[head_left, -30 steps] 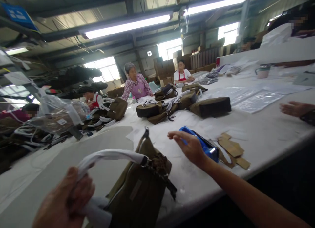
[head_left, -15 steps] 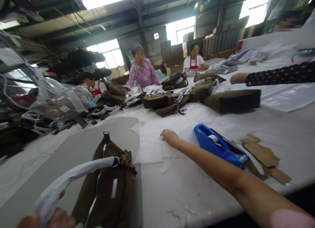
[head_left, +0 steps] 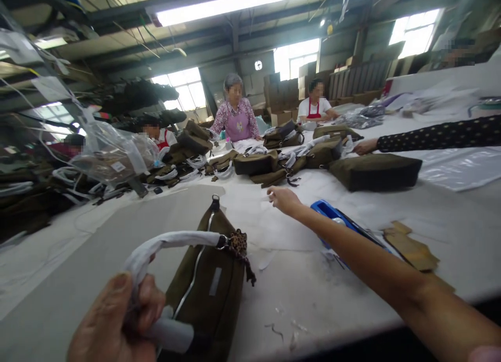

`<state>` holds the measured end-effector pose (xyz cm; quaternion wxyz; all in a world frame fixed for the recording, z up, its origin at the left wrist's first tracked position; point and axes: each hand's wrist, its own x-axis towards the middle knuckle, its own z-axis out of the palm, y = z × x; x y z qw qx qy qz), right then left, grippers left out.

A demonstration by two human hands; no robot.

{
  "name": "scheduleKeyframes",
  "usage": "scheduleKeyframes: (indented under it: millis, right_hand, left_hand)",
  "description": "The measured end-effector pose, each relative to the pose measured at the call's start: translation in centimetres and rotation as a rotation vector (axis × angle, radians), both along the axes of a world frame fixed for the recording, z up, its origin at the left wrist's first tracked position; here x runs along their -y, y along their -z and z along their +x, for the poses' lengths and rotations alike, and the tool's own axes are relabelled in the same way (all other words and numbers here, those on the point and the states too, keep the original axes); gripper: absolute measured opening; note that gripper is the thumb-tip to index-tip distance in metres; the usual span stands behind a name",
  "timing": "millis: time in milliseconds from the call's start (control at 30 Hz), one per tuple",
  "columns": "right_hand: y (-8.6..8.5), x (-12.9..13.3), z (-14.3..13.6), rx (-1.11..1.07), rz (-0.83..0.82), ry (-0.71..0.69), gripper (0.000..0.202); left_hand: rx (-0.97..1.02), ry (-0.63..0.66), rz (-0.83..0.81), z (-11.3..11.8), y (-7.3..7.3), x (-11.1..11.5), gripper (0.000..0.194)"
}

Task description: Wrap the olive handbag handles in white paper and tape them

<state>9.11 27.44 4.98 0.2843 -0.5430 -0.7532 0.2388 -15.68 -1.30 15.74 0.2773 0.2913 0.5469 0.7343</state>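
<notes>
My left hand [head_left: 117, 315] is wrapped round the white-wrapped handle [head_left: 172, 240] of an olive-brown handbag [head_left: 209, 294]. The bag lies on the table, with a silver zip, a small pale label and a leopard-print charm [head_left: 238, 242] at the handle's ring. My right hand [head_left: 285, 200] reaches forward over thin white sheets [head_left: 250, 216], its fingers pinched together. Something pale shows at the fingertips, too small to make out. Under my right forearm lies a blue tape dispenser [head_left: 329, 212], partly hidden by the arm.
Several olive bags [head_left: 256, 163] with wrapped handles line the far side. A co-worker's hand [head_left: 366, 146] in a dotted sleeve touches the area by a bag [head_left: 376, 172] at right. Brown cardboard pieces [head_left: 410, 244] lie near the right edge. Several people work behind; a plastic-wrapped bundle [head_left: 117, 156] hangs left.
The view has shifted. My left hand and the handbag appear farther right and more fully in view. My right hand has moved slightly farther forward. The co-worker's dotted sleeve has come further left.
</notes>
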Motion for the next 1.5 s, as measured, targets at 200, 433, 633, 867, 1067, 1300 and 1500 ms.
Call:
scheduleKeyframes:
  millis: [200, 433, 633, 867, 1067, 1300, 1500]
  right_hand:
    - [-0.4, 4.7, 4.2, -0.586, -0.178, 0.102, 0.022]
    - [-1.2, 16.9, 4.6, -1.114, -0.184, 0.062, 0.047]
    - [-1.4, 24.9, 2.1, -1.081, -0.2, -0.11, 0.034]
    - [-1.8, 25.7, 1.9, -1.007, -0.308, -0.357, 0.046]
    - [-2.3, 24.8, 0.8, -1.13, -0.425, -0.318, 0.047]
    - [-0.7, 24.5, 0.7, -0.935, -0.204, -0.08, 0.036]
    - [-0.1, 23.8, 2.0, -0.883, -0.145, -0.014, 0.039]
  left_hand:
    - [0.133, 0.192, 0.066, 5.5, 0.8, -2.2, 0.04]
    - [0.282, 0.533, -0.076, 9.0, 2.3, -5.2, 0.042]
    - [0.047, 0.593, -0.116, 9.6, 2.3, -4.7, 0.054]
    - [-0.181, 0.464, -0.189, 10.1, 2.7, -3.2, 0.048]
    - [-0.272, 0.472, -0.212, 10.9, 2.9, -2.8, 0.047]
    - [-0.497, 0.464, -0.215, 11.3, 3.3, -2.6, 0.027]
    - [-0.434, 0.472, -0.23, 10.7, 3.4, -3.2, 0.032]
